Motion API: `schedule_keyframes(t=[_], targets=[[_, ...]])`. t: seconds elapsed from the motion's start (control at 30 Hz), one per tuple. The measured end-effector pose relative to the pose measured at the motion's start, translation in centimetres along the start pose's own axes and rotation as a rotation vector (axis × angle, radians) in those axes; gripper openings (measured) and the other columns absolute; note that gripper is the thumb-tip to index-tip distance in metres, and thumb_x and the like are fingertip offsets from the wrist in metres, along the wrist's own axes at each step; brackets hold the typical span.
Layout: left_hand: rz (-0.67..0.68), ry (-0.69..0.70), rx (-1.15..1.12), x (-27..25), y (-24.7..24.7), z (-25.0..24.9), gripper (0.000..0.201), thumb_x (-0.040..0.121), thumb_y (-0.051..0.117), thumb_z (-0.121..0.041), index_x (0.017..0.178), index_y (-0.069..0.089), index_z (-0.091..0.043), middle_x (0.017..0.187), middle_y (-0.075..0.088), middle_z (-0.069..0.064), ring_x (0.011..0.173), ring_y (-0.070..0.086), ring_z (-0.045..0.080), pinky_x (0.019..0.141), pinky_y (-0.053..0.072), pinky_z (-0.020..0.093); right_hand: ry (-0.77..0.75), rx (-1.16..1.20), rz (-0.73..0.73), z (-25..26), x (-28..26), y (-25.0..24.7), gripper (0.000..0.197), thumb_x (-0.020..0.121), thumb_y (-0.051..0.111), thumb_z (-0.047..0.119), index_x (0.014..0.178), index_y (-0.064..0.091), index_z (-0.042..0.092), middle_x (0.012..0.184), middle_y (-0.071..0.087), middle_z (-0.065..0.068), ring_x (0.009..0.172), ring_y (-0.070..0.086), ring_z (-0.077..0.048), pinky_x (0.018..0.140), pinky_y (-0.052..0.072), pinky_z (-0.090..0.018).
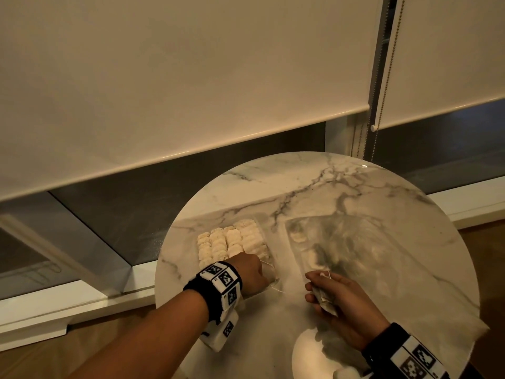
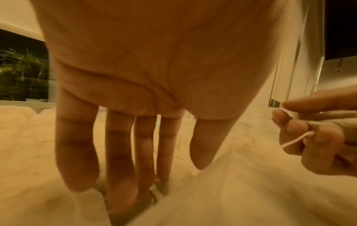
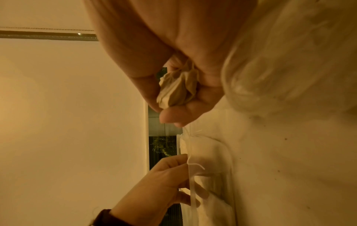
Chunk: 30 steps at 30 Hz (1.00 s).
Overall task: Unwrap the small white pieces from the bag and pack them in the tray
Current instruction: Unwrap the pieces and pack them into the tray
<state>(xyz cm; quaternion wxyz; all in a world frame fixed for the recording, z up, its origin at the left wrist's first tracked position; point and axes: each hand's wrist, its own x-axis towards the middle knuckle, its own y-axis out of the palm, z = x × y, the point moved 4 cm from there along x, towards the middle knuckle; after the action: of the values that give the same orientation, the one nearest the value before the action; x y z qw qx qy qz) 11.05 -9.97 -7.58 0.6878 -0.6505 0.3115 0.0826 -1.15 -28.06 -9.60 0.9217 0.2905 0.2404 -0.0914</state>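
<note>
A clear tray (image 1: pixel 270 243) holds rows of small white pieces (image 1: pixel 232 240) left of centre on the round marble table. My left hand (image 1: pixel 269 273) reaches into the tray's near right corner. Its fingers (image 2: pixel 119 152) are straight and point down, their tips touching something small and brownish that is blurred. My right hand (image 1: pixel 317 288) grips a crumpled beige wrapper (image 3: pixel 177 90) with a thin white string (image 2: pixel 295 140) trailing from it. It hovers just right of the tray. The clear plastic bag (image 1: pixel 355 250) lies flat beyond the right hand.
The marble table (image 1: pixel 300 187) stands against a low window sill with roller blinds above. A bead chain (image 1: pixel 382 91) hangs at the back right. A small white object (image 1: pixel 347 374) lies at the table's near edge, by my right wrist.
</note>
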Motion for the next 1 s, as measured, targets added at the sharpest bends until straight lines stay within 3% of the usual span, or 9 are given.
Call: schedule_keyframes(t=[0.2,0.33,0.43,0.53,0.63,0.7,0.77,0.87,1.0], targets=[[-0.031,0.02,-0.015,-0.2,0.1,-0.3,0.041,0.089,0.056,-0.054,0.103,0.076,-0.02,0.104,0.072,0.002,0.094,0.067,0.022,0.087,0.056,0.033,0.055,0.175,0.08,0.9,-0.6,0.2,0.027,0.093,0.061,0.015,0.113,0.066,-0.003,0.091,0.068,-0.018,0.073,0.07,-0.025,0.055,0.058,-0.026],[-0.051,0.023,-0.049,-0.8,-0.7,-0.4,0.039,0.085,0.057,-0.052,0.099,0.075,-0.02,0.1,0.072,0.001,0.092,0.066,0.02,0.085,0.056,0.033,0.124,0.331,0.112,1.1,-0.8,0.6,0.038,0.092,0.058,0.022,0.117,0.063,-0.005,0.104,0.067,-0.025,0.089,0.071,-0.034,0.066,0.063,-0.035],[-0.199,0.059,-0.18,-1.9,-2.4,-0.8,0.035,0.081,0.055,-0.046,0.094,0.074,-0.02,0.094,0.072,-0.001,0.087,0.066,0.017,0.084,0.058,0.038,0.154,0.439,0.131,1.3,-0.9,0.9,0.048,0.087,0.057,0.029,0.12,0.061,-0.006,0.111,0.064,-0.029,0.1,0.066,-0.042,0.074,0.062,-0.043],[-0.377,0.176,-0.351,-4.0,-3.8,-2.4,0.017,0.088,0.059,-0.034,0.095,0.072,-0.026,0.091,0.07,-0.012,0.08,0.064,0.005,0.081,0.057,0.032,0.164,0.471,0.141,1.4,-0.8,1.1,0.049,0.088,0.055,0.031,0.121,0.06,-0.005,0.111,0.063,-0.029,0.109,0.062,-0.045,0.081,0.06,-0.047],[-0.427,0.311,-0.503,-6.8,-4.0,-4.4,0.014,0.087,0.067,-0.035,0.1,0.072,-0.03,0.092,0.068,-0.017,0.075,0.064,0.001,0.075,0.056,0.025,0.132,0.507,0.174,1.4,-0.7,1.5,0.046,0.089,0.05,0.023,0.126,0.056,-0.004,0.116,0.062,-0.031,0.109,0.063,-0.046,0.094,0.052,-0.052],[-0.462,0.404,-0.444,-8.3,-3.6,-5.6,0.021,0.085,0.069,-0.04,0.105,0.069,-0.035,0.098,0.063,-0.02,0.083,0.061,-0.001,0.077,0.053,0.023,0.109,0.524,0.237,1.2,-0.6,1.8,0.052,0.083,0.049,0.013,0.132,0.051,-0.004,0.121,0.06,-0.032,0.108,0.062,-0.043,0.102,0.046,-0.053],[-0.518,0.479,-0.388,-9.1,-2.9,-6.4,0.026,0.084,0.066,-0.041,0.11,0.066,-0.037,0.105,0.059,-0.021,0.093,0.057,-0.002,0.082,0.051,0.021,0.096,0.525,0.305,1.0,-0.8,2.4,0.057,0.073,0.053,0.007,0.129,0.053,-0.008,0.123,0.059,-0.034,0.109,0.062,-0.044,0.101,0.046,-0.052],[-0.606,0.466,-0.473,-9.3,-2.3,-6.4,0.03,0.086,0.061,-0.042,0.115,0.064,-0.036,0.112,0.058,-0.021,0.099,0.057,-0.001,0.083,0.048,0.015,0.093,0.499,0.354,0.8,-1.1,3.0,0.049,0.077,0.034,-0.003,0.118,0.059,-0.011,0.119,0.061,-0.035,0.103,0.064,-0.043,0.094,0.052,-0.05],[-0.605,0.467,-0.544,-9.3,-2.4,-5.3,0.036,0.08,0.058,-0.04,0.115,0.065,-0.038,0.113,0.058,-0.022,0.1,0.057,-0.002,0.084,0.046,0.012,0.065,0.422,0.372,0.4,-1.3,3.5,0.056,0.076,0.029,-0.015,0.126,0.054,-0.013,0.125,0.058,-0.037,0.112,0.059,-0.045,0.098,0.05,-0.05]])
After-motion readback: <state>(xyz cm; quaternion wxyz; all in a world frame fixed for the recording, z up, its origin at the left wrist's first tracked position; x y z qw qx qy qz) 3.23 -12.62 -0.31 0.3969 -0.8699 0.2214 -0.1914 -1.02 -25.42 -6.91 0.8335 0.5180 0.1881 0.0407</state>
